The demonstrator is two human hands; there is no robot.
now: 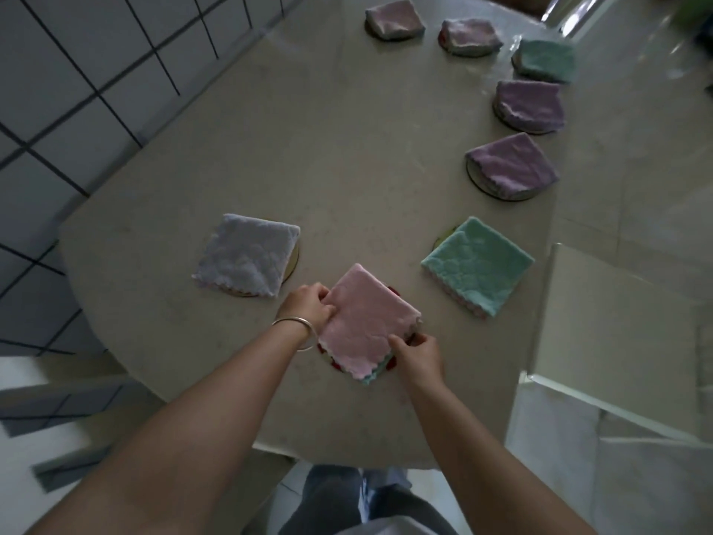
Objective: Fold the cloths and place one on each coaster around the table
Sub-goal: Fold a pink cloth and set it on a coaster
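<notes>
Eight cloths: seven already sit folded on coasters around worktop.
Left hand: grip pinching pink cloth edge, squaring it over red coaster.
Right hand: grip pinching near corner.

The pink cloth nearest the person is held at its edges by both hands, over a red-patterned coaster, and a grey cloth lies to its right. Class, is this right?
Not quite. The head view shows the grey cloth lying to the left of the pink cloth; a green cloth lies to its right. The rest holds: left hand and right hand hold its edges over the red-patterned coaster.
</notes>
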